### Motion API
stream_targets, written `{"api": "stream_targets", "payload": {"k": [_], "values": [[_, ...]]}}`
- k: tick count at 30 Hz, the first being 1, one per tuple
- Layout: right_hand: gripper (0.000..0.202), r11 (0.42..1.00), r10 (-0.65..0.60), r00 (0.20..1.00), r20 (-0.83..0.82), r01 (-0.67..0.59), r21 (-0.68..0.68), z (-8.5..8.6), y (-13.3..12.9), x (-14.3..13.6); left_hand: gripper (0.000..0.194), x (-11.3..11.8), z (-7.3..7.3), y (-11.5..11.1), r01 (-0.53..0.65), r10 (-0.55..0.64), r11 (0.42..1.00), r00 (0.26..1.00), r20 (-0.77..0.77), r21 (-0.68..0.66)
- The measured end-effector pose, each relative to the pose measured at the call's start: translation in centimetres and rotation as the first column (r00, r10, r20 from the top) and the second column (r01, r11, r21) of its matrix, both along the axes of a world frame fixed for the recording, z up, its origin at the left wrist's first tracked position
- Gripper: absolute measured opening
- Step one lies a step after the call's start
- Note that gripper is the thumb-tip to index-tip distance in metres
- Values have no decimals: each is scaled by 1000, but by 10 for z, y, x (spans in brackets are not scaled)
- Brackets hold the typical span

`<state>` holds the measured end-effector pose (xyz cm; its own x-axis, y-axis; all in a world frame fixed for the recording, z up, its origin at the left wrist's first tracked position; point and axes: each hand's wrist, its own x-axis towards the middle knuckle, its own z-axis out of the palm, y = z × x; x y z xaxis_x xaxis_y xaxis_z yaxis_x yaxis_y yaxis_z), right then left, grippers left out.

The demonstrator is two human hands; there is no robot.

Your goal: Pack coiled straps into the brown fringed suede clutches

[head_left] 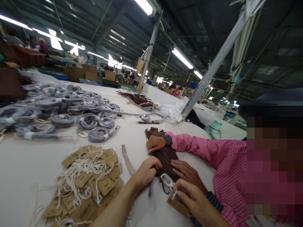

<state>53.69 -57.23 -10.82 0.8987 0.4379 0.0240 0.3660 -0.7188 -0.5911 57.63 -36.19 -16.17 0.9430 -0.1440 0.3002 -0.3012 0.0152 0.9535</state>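
A dark brown piece (164, 156) lies on the white table, with a co-worker's two hands resting on it. My left hand (148, 170) is at its near left edge, fingers curled together; what they hold, if anything, is too small to make out. Lower right, my right hand (189, 197) pinches the white string of a brown cardboard tag (178, 206), which hangs below the fingers. Beside these fingers is a gold metal clasp (167, 181) in clear wrapping, close to the brown piece's near end.
A heap of brown tags with white strings (106, 186) lies at the left front. Behind it are many wrapped grey coiled straps (62, 120). A co-worker in a pink checked sleeve (196, 145) leans in from the right. A metal post (208, 74) rises behind the table.
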Motion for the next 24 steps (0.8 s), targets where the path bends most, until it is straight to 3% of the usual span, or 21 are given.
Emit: {"api": "stream_targets", "payload": {"k": [4, 8, 13, 15, 19, 24], "values": [[20, 981, -11, 965, -263, 62, 185, -5, -1, -10, 39, 0, -2, -1, -54, 52, 997, 998, 43, 46], [30, 938, -4, 903, -430, 152, 310, -23, -8, -6, 34, 1, -2, 0, -168, 167, 982, 986, 11, 87], [41, 876, 51, 863, -503, 203, 437, -38, -16, -4, 26, -4, 13, 6, -389, 393, 905, 919, 11, 175], [46, 847, 73, 830, -553, 240, 473, -39, -17, -5, 25, -8, 20, 8, -427, 434, 875, 901, 21, 229], [51, 827, 76, 815, -574, 270, 492, -39, -17, -5, 22, -14, 27, 6, -269, 284, 895, 959, 10, 355], [38, 894, -23, 889, -458, 223, 388, -36, -20, -5, 26, -15, 28, 0, -134, 120, 906, 991, 60, 401]]}}
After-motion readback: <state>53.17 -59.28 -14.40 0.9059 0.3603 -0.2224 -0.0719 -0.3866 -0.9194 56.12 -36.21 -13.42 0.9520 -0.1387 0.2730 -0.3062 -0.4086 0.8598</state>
